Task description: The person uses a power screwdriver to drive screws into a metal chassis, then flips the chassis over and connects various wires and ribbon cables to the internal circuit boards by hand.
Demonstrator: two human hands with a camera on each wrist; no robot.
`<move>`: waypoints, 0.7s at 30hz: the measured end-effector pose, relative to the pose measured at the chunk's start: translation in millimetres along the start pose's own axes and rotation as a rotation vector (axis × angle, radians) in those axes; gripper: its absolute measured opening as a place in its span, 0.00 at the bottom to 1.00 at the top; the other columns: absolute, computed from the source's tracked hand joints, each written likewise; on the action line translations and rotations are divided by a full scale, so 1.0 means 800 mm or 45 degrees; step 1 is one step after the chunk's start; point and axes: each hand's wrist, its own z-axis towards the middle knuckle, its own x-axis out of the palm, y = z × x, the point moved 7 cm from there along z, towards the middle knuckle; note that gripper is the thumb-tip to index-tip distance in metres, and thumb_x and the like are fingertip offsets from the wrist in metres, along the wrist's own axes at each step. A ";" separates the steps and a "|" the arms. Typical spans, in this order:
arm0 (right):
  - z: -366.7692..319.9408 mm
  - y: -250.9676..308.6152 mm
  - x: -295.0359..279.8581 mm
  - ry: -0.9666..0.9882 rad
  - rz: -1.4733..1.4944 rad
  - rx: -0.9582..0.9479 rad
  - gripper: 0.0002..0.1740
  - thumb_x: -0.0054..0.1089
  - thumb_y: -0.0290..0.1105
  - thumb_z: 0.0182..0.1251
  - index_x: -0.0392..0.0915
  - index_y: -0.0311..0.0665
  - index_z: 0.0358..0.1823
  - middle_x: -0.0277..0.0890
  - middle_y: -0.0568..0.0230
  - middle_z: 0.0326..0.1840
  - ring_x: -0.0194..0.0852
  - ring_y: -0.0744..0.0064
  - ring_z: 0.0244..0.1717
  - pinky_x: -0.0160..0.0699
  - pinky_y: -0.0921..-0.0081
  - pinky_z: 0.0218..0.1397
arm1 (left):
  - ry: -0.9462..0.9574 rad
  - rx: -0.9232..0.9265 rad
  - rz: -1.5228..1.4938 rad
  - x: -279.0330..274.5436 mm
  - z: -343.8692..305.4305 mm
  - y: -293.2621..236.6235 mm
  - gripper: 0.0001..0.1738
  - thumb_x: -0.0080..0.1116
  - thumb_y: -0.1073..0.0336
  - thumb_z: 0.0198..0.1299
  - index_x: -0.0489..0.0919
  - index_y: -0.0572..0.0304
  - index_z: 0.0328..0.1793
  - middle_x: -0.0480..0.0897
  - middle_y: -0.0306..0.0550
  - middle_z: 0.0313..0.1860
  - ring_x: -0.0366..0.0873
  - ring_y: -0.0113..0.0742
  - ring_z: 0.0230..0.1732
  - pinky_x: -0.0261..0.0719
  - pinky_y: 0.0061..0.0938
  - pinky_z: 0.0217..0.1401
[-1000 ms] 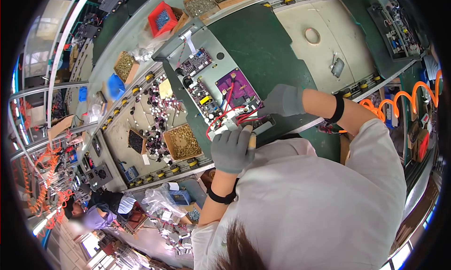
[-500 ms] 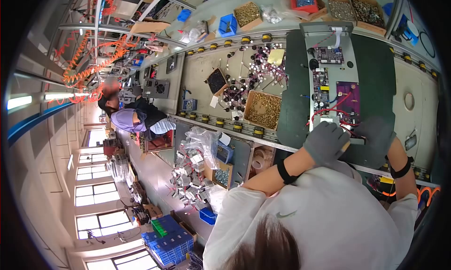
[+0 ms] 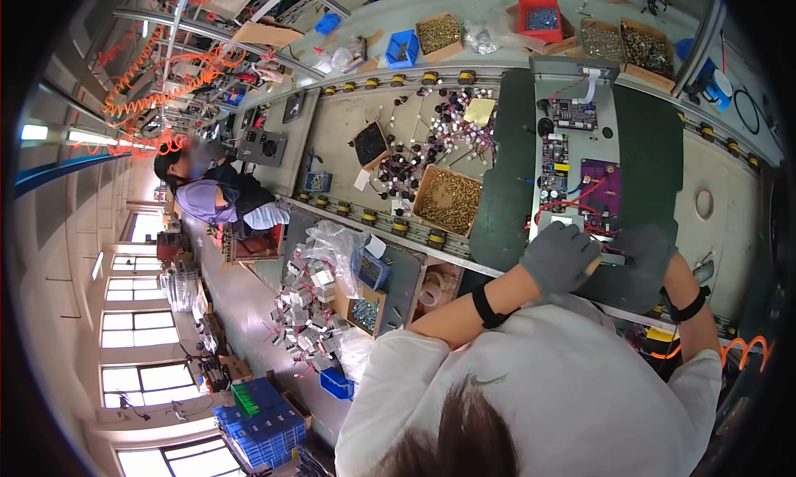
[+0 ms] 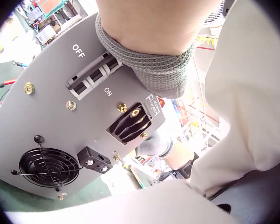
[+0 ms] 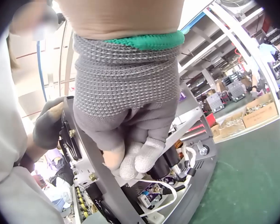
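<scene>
An open metal case (image 3: 610,137) with circuit boards, among them a purple board (image 3: 590,178), stands on a green board. The gloved left hand (image 3: 561,257) grips the case's near edge; its fingertips are hidden in the left wrist view, where the glove (image 4: 163,70) lies above a grey panel (image 4: 51,116) with a switch, terminals and fan grille. Beside it, the gloved right hand (image 3: 645,265) is at the same end. In the right wrist view, the right hand's (image 5: 126,102) bent fingers reach down inside the panel's edge, near a white cable (image 5: 170,198); what they touch is unclear.
Left of the case lie loose connectors (image 3: 439,128), a carton of brass-coloured screws (image 3: 448,199) and a black-filled carton (image 3: 370,145). Screw bins and a red bin (image 3: 540,19) stand behind. A ring (image 3: 704,203) lies right. Another person (image 3: 217,191) sits far left.
The head view has swung left, shifting the case towards the right of the picture and upright. Both hands remain around the same end of the case, with only slight visible movement.
</scene>
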 end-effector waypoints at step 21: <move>0.011 -0.059 0.058 0.086 0.744 0.104 0.23 0.55 0.22 0.51 0.79 0.49 0.51 0.79 0.55 0.32 0.80 0.55 0.37 0.75 0.61 0.37 | 0.009 0.061 0.106 -0.002 0.013 -0.008 0.10 0.56 0.62 0.53 0.80 0.51 0.41 0.76 0.39 0.24 0.72 0.36 0.24 0.64 0.31 0.29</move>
